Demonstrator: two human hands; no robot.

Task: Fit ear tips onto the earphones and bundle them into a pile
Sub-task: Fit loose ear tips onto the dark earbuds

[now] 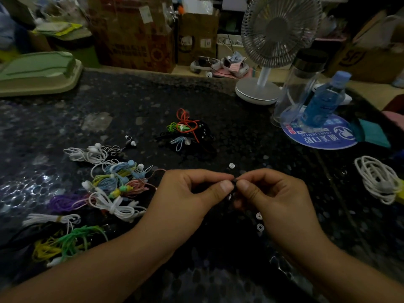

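My left hand (192,191) and my right hand (271,193) meet at the table's middle, both pinching a small black earbud (234,184) between thumbs and forefingers; its cable is hard to make out against the dark top. Loose white ear tips lie nearby: one (231,165) just beyond the hands, two (259,221) under my right hand. A spread of bundled earphones (113,184) in white, blue, green, pink and purple lies at the left. A smaller pile of bundled earphones (187,131) with orange, green and black cables sits farther back.
On the speckled black table (131,101) stand a white desk fan (262,88), a clear bottle (297,88) and a blue bottle (323,101) on a round blue mat. A coiled white cable (376,180) lies far right. A green lid (37,71) and cardboard boxes sit behind.
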